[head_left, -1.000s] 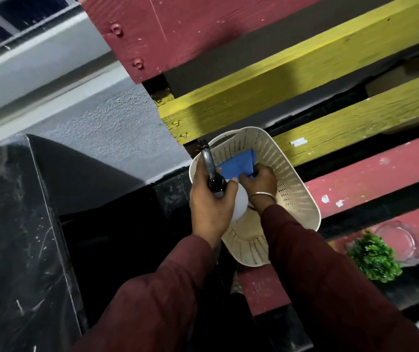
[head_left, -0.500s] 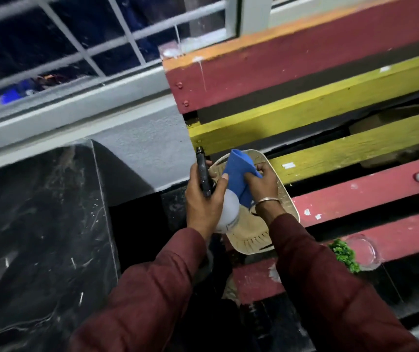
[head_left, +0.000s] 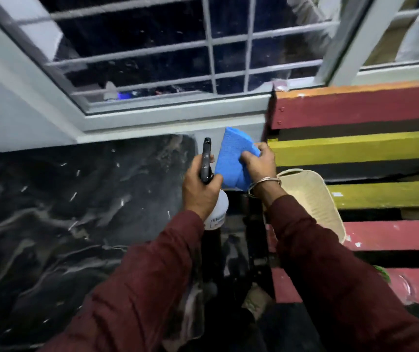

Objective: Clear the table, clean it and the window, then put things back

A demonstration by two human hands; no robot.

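My left hand (head_left: 201,189) grips a spray bottle (head_left: 217,210) with a white body and a black trigger head pointing up toward the window. My right hand (head_left: 260,165) pinches a folded blue cloth (head_left: 232,158), held up beside the bottle's nozzle. Both are raised above the gap between the black marble table (head_left: 64,212) on the left and the slatted bench on the right. The window (head_left: 178,47) with its white grille fills the top of the view. A cream perforated basket (head_left: 315,199) lies on the bench just right of my right wrist.
The bench (head_left: 368,148) has red and yellow wooden slats with dark gaps between them. A glass dish (head_left: 406,285) and a bit of green plant (head_left: 382,271) sit at its near right edge. A grey sill (head_left: 173,115) runs under the window.
Both hands have lifted the bottle and the blue cloth up out of the basket and left toward the table. The view has tilted up, bringing the window in.
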